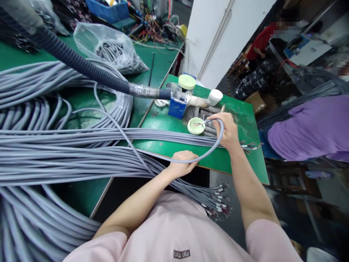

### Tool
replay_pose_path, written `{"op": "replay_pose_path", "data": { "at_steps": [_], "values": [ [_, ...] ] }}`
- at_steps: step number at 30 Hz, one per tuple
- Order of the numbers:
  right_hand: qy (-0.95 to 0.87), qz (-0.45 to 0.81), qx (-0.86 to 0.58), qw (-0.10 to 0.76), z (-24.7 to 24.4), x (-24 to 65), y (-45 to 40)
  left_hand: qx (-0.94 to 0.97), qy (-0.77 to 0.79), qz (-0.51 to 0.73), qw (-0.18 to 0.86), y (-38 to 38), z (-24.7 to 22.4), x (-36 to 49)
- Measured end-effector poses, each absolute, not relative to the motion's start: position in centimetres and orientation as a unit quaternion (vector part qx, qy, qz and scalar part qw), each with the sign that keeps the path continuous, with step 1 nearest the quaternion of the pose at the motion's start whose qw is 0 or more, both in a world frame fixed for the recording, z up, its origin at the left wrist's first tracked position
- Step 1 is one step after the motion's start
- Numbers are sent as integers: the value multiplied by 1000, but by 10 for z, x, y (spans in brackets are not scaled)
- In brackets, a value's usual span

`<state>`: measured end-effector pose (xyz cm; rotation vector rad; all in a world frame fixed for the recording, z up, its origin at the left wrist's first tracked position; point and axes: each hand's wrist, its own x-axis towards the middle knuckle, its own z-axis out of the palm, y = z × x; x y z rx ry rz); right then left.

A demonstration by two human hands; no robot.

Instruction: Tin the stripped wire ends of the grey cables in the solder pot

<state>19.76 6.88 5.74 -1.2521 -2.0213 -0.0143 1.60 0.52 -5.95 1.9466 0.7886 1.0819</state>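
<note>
1. Gripping a grey cable, the right hand is closed with curled fingers above the green surface, forearm raised, the cable's stripped end held over a pale green lid.
2. Curled around the same cable, the left hand is held at the surface's near edge.
3. A blue box is set just behind the lid, with a black corrugated hose led up beside it.
4. Dark lettering, too small to be read reliably, is printed on the pink shirt.

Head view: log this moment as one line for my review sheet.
left hand: grips grey cable | right hand: grips its end, thin wires over pale green dish | nearby: blue box, cable bundle
</note>
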Motion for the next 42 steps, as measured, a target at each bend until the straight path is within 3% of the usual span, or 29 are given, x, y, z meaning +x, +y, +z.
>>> {"op": "replay_pose_path", "data": {
  "at_steps": [7, 12, 30, 42],
  "values": [
    [-832, -16, -475, 288, 66, 195, 85, 789, 318, 406, 334, 5, -64, 18],
    [-862, -5, -449, 234, 68, 193, 97, 780, 311, 405, 361, 6, -62, 17],
    [-885, 14, -429, 179, 63, 188, 117, 756, 306, 418, 400, 7, -58, 16],
    [-874, -71, -438, 198, 85, 185, 112, 839, 326, 374, 224, 6, -61, 16]
  ]
}}
